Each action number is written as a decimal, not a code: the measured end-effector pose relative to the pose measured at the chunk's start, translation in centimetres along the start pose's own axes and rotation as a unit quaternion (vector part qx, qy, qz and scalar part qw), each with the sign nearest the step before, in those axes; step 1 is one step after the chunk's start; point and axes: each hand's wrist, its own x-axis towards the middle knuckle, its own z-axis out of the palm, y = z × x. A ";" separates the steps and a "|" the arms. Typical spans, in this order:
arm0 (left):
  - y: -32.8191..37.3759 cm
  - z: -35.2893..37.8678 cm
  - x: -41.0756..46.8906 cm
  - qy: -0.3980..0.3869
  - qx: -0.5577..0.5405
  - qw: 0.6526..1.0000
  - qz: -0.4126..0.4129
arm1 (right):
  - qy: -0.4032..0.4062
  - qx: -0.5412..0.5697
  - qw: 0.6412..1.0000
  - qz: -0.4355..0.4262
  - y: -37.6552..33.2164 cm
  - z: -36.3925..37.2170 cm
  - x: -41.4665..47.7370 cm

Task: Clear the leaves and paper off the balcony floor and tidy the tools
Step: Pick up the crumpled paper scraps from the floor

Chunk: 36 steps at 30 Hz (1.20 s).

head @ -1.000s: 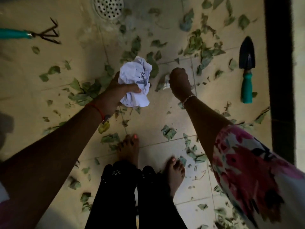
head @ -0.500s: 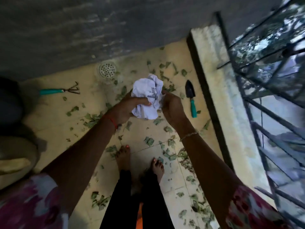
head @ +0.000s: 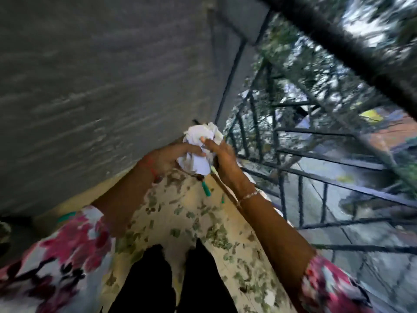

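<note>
While you stood on the balcony floor (head: 180, 201), your left hand (head: 167, 159) and right hand (head: 223, 157) held the crumpled paper (head: 198, 162) up between them, the left curled round its near side and the right gripping its far side with a finger laid over the front. Leaves (head: 216, 236) lay scattered across the pale floor below, and the trowel (head: 206, 191) showed its teal handle just under the paper, near the railing (head: 316, 177).

Dim w/ heavy motion blur, daylight thru railing (head: 316, 154).
</note>
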 end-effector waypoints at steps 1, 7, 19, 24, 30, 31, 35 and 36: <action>1.1 1.2 -0.7 -0.020 -0.005 1.000 0.011 | 0.007 -0.010 1.000 -0.016 -1.2 -0.5 -1.5; 5.9 6.5 -2.3 -0.163 0.069 0.984 -0.026 | 0.189 0.010 0.980 -0.061 -5.2 -2.0 -9.9; 0.1 25.1 -6.3 -0.411 0.284 0.862 -0.083 | 0.496 0.210 0.827 -0.160 1.5 -10.4 -27.7; -6.9 33.9 -9.8 -0.503 0.343 0.783 -0.128 | 0.579 0.291 0.738 -0.188 7.4 -12.8 -36.7; -15.0 43.2 -14.1 -0.593 0.410 0.671 -0.174 | 0.684 0.325 0.630 -0.169 13.1 -15.9 -45.6; -16.0 44.7 -15.0 -0.599 0.422 0.658 -0.170 | 0.695 0.336 0.613 -0.168 13.8 -16.4 -46.9; -19.3 49.5 -17.7 -0.625 0.448 0.617 -0.164 | 0.727 0.372 0.550 -0.178 15.9 -18.1 -51.9; -20.2 50.6 -18.2 -0.631 0.456 0.607 -0.162 | 0.731 0.379 0.537 -0.179 16.1 -18.5 -52.9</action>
